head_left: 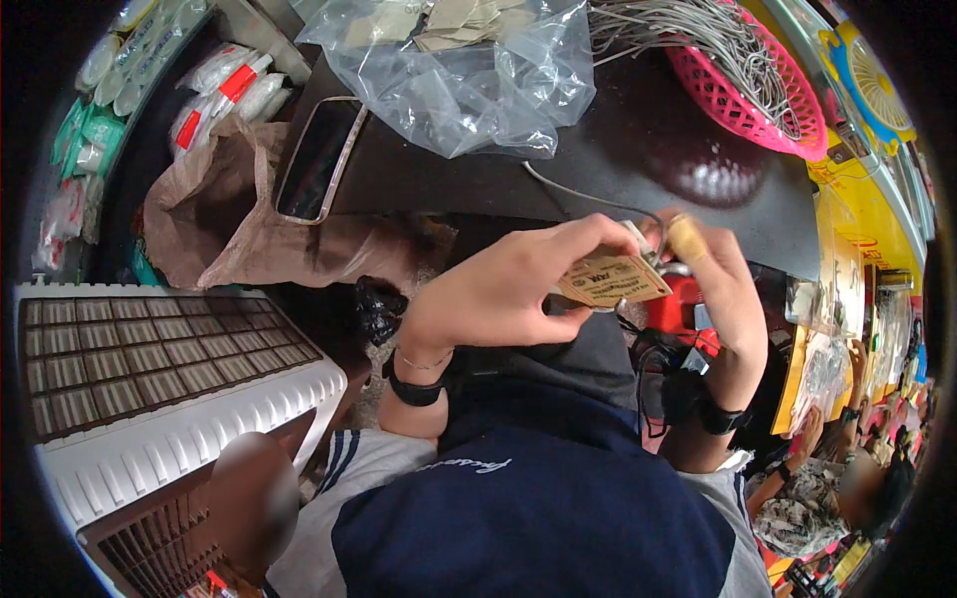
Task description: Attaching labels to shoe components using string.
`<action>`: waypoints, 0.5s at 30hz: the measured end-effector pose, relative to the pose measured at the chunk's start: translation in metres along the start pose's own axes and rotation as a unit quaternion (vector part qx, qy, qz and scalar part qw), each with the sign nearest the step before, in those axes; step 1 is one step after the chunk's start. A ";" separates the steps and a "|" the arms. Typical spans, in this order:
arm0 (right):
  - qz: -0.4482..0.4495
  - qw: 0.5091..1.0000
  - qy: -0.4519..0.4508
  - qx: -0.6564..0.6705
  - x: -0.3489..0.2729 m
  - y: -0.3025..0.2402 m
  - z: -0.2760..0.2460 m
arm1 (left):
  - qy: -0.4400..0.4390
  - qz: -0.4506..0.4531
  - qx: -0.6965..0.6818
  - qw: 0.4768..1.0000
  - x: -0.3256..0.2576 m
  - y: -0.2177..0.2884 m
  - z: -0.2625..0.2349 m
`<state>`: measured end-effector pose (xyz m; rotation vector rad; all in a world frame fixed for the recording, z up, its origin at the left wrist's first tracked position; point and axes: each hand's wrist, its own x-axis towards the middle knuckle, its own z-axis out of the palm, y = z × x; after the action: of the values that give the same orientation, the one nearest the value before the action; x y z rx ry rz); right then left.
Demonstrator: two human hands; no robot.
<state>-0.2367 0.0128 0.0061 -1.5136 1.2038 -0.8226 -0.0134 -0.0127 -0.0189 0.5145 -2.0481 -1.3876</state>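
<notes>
My left hand [508,284] is closed on a small tan printed card [608,279], pinched between thumb and fingers above my lap. Close beside it, my right hand [713,264] is closed on a grey cable [588,199], whose free end curves up over the table edge. Part of the cable bends round next to the card, and my fingers hide where the two meet. A yellowish wrap covers one right fingertip. More tan cards [474,25] lie in a clear plastic bag [469,95] on the dark table. Many grey cables [688,25] spread across a pink basket [797,110].
A phone [321,159] rests at the table's left, beside a brown sack [214,214]. At left stands a white air cooler [189,419]. Something red [678,307] is below my right hand. Another person [812,498] works at the far right, near a yellow-blue fan [867,80].
</notes>
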 end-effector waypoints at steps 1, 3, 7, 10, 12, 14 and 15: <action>0.000 1.000 0.001 0.000 0.000 -0.001 0.002 | -0.010 -0.001 -0.004 1.000 0.001 0.001 0.001; 0.068 0.988 -0.007 0.137 -0.001 -0.003 0.005 | -0.040 -0.041 0.004 0.998 0.001 0.005 0.001; -0.077 0.961 0.142 0.224 0.005 0.010 -0.007 | -0.072 -0.065 0.058 0.994 -0.001 0.005 -0.003; -0.130 0.922 0.212 0.297 -0.006 0.015 -0.034 | -0.074 -0.048 0.091 0.992 -0.004 -0.001 -0.006; -0.176 0.897 0.238 0.327 -0.014 0.020 -0.056 | -0.074 -0.039 0.100 0.991 -0.003 -0.002 -0.009; -0.226 0.878 0.217 0.361 -0.018 0.024 -0.073 | -0.072 -0.052 0.104 0.991 -0.004 -0.001 -0.011; -0.226 0.878 0.218 0.361 -0.019 0.022 -0.073 | -0.073 -0.051 0.104 0.991 -0.005 -0.002 -0.011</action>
<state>-0.3150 0.0101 0.0064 -0.9966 0.6855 -1.7741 -0.0025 -0.0182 -0.0191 0.6315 -2.3295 -1.3094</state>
